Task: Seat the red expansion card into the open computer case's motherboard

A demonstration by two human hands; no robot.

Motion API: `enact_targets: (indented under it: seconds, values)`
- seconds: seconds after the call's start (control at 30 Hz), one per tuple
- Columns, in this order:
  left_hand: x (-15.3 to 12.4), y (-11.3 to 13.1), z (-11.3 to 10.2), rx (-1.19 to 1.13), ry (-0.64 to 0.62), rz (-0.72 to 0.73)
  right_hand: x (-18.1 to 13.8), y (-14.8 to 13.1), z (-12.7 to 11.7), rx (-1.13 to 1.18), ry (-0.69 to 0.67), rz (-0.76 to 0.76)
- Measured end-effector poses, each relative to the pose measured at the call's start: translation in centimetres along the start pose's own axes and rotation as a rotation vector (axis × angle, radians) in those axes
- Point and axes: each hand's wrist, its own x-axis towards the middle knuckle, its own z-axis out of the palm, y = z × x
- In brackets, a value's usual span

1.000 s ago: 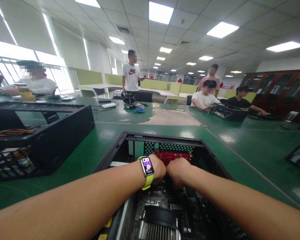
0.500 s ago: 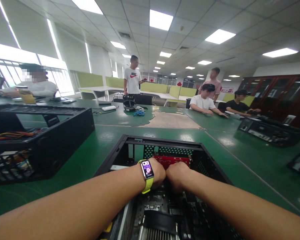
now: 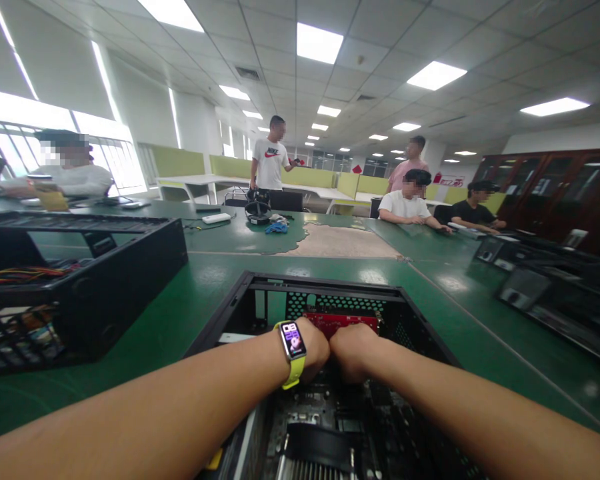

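An open black computer case (image 3: 325,287) lies in front of me, and both my hands reach down into it. At its far end, a red circuit card (image 3: 343,323) stands by a perforated panel. My left hand (image 3: 313,345), below a watch with a yellow-green strap (image 3: 294,343), is closed at the card's near side. Right beside it, my right hand (image 3: 355,348) is also closed against the card. The backs of the hands hide most of the fingers and their grip. Nearer to me are a motherboard (image 3: 305,400) and a finned heat sink (image 3: 315,463) with a black top.
Another open case (image 3: 125,287) with coloured wires stands at left. Further cases (image 3: 563,300) are on the right. Blue gloves (image 3: 277,227) and a headset-like black object (image 3: 258,212) lie across the green table (image 3: 220,273). Several people sit or stand around it.
My hands stay at the red card, almost unmoved. On the right, a dark case has shifted left along the table. The standing person in white has turned and moved slightly right.
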Motion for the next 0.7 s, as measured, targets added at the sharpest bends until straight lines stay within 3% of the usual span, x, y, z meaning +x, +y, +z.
enact_targets:
  seconds: [0.7]
  values:
    - [-0.36, 0.06, -0.34, 0.024, -0.021, 0.000, 0.28, 0.07, 0.29, -0.002, -0.016, 0.007]
